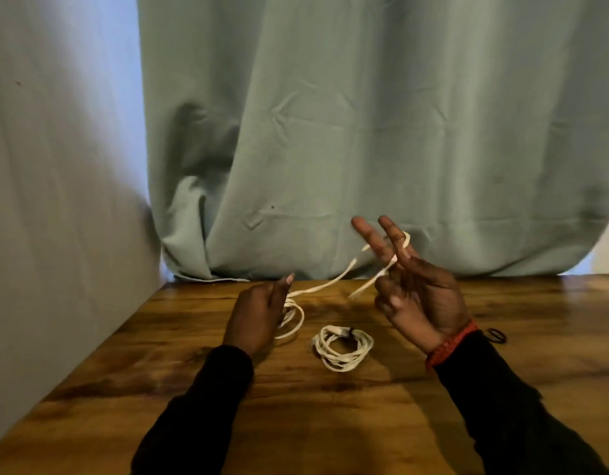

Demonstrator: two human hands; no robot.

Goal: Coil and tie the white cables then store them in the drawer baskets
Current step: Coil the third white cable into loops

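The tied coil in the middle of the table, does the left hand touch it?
Apart. The head view shows bare wooden table between the left hand and the tied coil.

I see wooden worktop [364, 423], dark-grained, glossy. Coiled white cable [342, 347] lies flat near middle, bound by dark tie at its far side. Loose white cable loops [293, 317] rest on surface left of it, apart. Small black band [497, 335] lies toward right. Green curtain hem [227, 274] meets far edge.
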